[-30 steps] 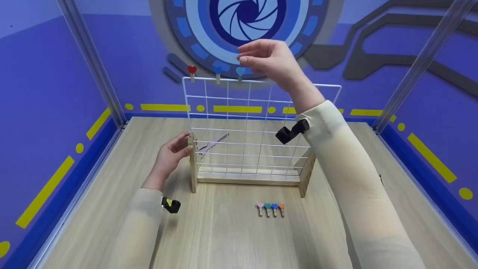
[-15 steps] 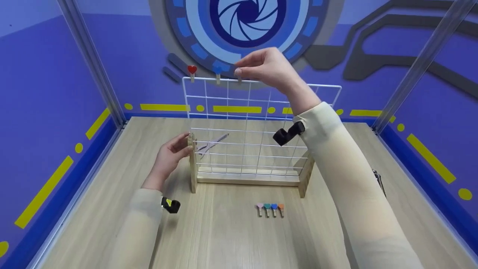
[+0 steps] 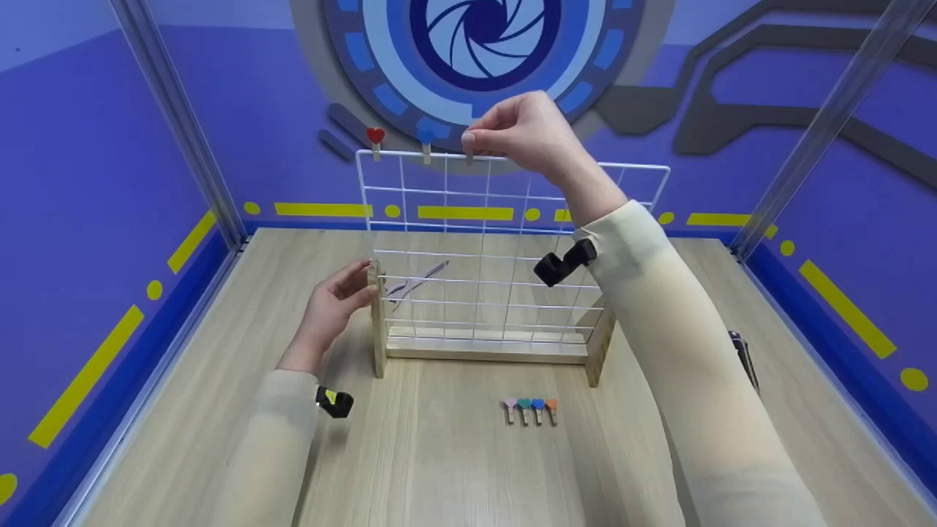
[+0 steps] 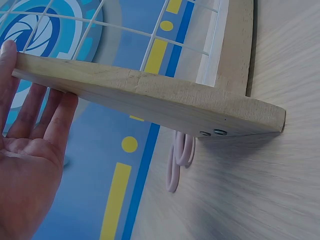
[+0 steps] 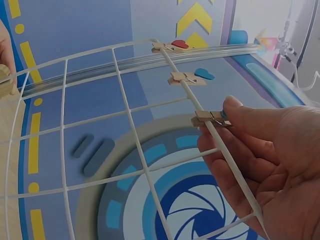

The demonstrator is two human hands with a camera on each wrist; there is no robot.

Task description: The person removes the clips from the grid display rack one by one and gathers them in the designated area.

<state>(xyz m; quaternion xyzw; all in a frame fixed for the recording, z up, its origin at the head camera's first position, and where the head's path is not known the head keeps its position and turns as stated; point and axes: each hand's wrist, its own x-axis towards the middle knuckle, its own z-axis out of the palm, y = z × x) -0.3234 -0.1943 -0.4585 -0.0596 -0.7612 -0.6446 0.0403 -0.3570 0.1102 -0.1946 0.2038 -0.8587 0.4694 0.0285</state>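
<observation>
My right hand pinches a small wooden clothespin on the top wire of a white wire grid; the thumb covers most of its blue heart. Left of it on the same wire sit a clothespin with a red heart and one with a blue heart. My left hand holds the left wooden upright of the stand, thumb on the near side and fingers behind, as the left wrist view shows.
Several heart clothespins, pink, green, blue and orange, lie in a row before the stand. Scissors with pale pink handles lie behind the grid. A dark metal object lies right of my right sleeve. Blue panels enclose the table.
My right hand has come down from above the top wire onto the third clothespin and now pinches it, hiding its heart. The left hand has stayed on the upright.
</observation>
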